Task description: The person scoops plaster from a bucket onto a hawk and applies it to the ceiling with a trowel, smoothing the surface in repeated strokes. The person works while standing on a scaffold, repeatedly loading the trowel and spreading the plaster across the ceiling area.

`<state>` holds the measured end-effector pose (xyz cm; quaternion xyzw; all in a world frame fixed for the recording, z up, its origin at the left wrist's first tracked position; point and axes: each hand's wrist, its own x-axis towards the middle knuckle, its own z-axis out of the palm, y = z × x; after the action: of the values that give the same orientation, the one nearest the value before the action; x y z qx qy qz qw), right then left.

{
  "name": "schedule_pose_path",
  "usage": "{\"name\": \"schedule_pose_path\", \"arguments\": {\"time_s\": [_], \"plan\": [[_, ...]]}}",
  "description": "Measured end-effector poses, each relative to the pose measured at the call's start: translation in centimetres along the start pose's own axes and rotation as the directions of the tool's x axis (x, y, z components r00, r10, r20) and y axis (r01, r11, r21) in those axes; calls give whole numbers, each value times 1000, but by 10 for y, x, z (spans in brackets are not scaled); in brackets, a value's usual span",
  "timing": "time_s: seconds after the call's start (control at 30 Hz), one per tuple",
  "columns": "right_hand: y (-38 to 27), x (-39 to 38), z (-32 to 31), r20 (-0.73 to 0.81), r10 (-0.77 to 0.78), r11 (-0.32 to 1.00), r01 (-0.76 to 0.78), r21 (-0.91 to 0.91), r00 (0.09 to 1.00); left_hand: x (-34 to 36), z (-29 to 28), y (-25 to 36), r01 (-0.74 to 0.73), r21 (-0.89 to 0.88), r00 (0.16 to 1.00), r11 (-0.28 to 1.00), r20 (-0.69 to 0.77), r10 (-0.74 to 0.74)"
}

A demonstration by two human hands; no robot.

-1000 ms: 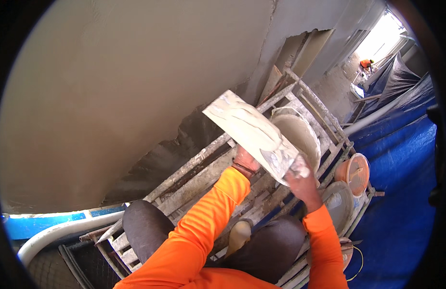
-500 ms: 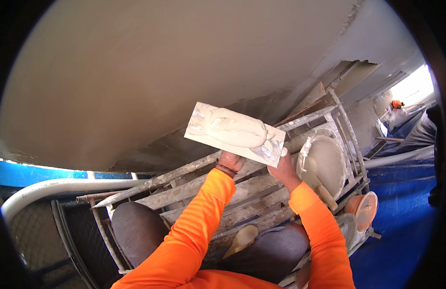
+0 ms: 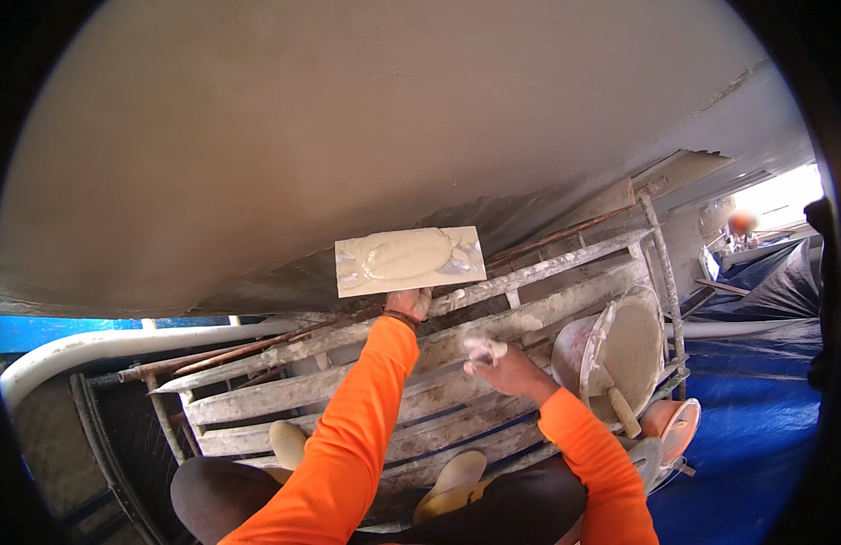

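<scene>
My left hand (image 3: 410,303) grips a rectangular plastering trowel (image 3: 346,277) from below, its handle out of sight. A thick, smooth mound of wet plaster (image 3: 404,253) lies along the blade's upper face. Lower and to the right, my right hand (image 3: 516,372) hovers over the slats with curled fingers. A whitish, plaster-coated lump shows at its fingertips, too blurred to name. Near that hand stands a round bucket (image 3: 584,350) of plaster, tilted toward me, with a wooden-handled tool (image 3: 620,404) resting at its mouth.
A broad plastered surface (image 3: 366,127) slopes overhead and ahead. Below me is a plaster-splashed slatted platform (image 3: 284,400) with metal rails. A small orange bucket (image 3: 673,420) stands at right, over blue sheeting (image 3: 747,436). A white pipe (image 3: 93,348) curves at left; another person's orange headgear (image 3: 742,222) shows far right.
My right hand has left the trowel's right end and moved down and left. My left hand has shifted the loaded trowel left and levelled it. The view has shifted, showing more slats and both feet.
</scene>
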<state>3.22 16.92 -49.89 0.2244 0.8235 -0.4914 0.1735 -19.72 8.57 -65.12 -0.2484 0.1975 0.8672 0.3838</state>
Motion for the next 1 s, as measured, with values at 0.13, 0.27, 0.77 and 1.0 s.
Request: {"name": "schedule_pose_path", "arguments": {"time_s": [0.13, 0.27, 0.77, 1.0], "plan": [[-14, -33, -14, 6, 35, 999, -35, 15, 999, 38, 7, -9, 26, 71, 997, 997, -75, -21], [-30, -43, -17, 10, 14, 999, -14, 51, 1000, 54, 25, -16, 33, 213, 983, 977, -185, 7], [-131, 54, -128, -460, -467, 862, 274, -426, 755, -41, 210, -10, -60, 341, 992, 938, -82, 93], [-177, 27, -163, -402, -751, 506, 67, -860, 524, -127, 283, -11, -325, 300, 943, 897, 171, 284]]}}
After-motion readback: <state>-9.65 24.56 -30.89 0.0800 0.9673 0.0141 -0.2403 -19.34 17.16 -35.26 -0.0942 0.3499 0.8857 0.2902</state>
